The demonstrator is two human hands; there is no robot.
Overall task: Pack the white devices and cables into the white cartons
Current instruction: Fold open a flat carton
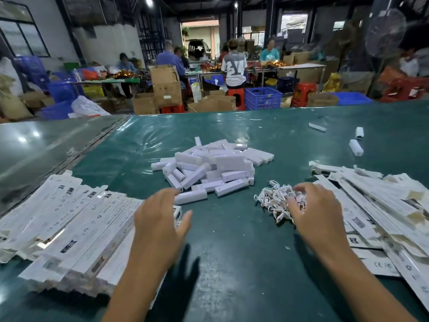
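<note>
A heap of white bar-shaped devices (213, 168) lies mid-table on the green table (232, 252). To its right sits a tangle of short white cables (274, 201). My left hand (160, 219) hovers with fingers spread just in front of the nearest device (191, 197), holding nothing. My right hand (318, 212) rests at the right edge of the cable tangle, fingers curled down into it; whether they grip a cable is hidden. Filled white cartons (69, 228) are stacked at the left. Flat white cartons (376, 212) lie in a loose pile at the right.
A few stray white devices (356, 145) and scraps lie at the far right of the table. A second table (34, 145) adjoins on the left. Beyond the far edge are people at benches, cardboard boxes (166, 87), blue crates (263, 97) and red stools.
</note>
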